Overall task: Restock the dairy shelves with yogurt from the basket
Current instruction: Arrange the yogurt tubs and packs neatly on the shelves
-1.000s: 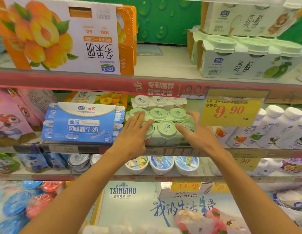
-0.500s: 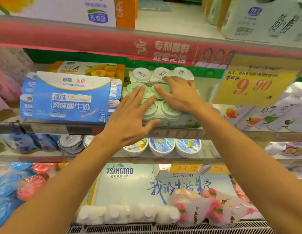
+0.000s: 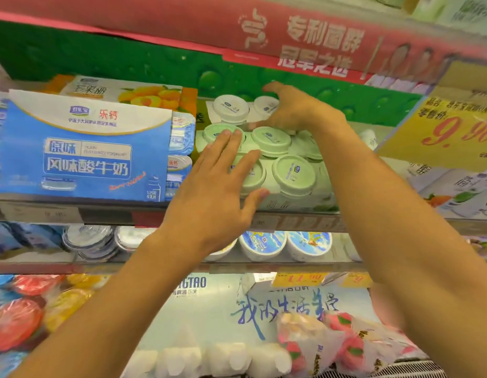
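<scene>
Nearest, at the bottom edge, lie white bottles (image 3: 209, 358) and a pink-printed bag (image 3: 343, 347). Above them, round blue-lidded tubs (image 3: 286, 244) stand on a lower shelf. On the shelf above that (image 3: 305, 222) sits the green-lidded yogurt multipack (image 3: 291, 173), at the front edge, just right of a blue yogurt carton pack (image 3: 84, 148). The left hand (image 3: 212, 197) lies flat on the pack's near left side, fingers straight and spread over two lids, thumb against the front face, gripping nothing. Farther back, the right hand (image 3: 297, 110) reaches over the pack to a white-lidded yogurt pack (image 3: 234, 110) behind it, fingers bent over one of the lids; whether they clasp it is unclear. A yellow price tag (image 3: 452, 129) hangs at right.
</scene>
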Tool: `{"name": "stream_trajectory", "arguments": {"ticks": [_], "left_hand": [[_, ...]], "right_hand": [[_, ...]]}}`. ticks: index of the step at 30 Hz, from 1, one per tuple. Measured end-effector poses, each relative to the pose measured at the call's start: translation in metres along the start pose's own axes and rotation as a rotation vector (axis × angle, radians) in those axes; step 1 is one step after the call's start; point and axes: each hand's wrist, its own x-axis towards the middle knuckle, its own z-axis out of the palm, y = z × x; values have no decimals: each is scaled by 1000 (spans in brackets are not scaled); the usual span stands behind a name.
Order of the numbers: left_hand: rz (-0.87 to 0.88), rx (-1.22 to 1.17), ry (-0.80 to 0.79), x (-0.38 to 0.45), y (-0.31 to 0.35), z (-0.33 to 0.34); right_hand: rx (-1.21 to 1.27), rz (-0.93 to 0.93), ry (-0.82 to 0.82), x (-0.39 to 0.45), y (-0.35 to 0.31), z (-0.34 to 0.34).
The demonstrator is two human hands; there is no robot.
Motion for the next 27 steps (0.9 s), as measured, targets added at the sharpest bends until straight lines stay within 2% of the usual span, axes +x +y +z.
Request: {"name": "stream_trajectory", "arguments": {"ticks": [3,6,12,16,22,25,27], "left_hand": [[0,-6,-10,-1,0,0],[8,-7,-3,-1,-1,1],[15,31,19,0,3,0],[8,72,-16,2,6,-8],[0,75,-104,4,1,-20],[-7,70,-141,4,1,-24],[4,99,-89,2,2,-26]], "right_hand": [[-160,38,-51,11,3,2],[-241,-20,31,11,2,5],[-110,-7,270,-17,-10,1],[-98,-133,412,-41,-16,5],[73,-212,553,-68,-18,14],[29,-268,622,-78,-19,23],[-75,-251,714,-86,-18,30]]}}
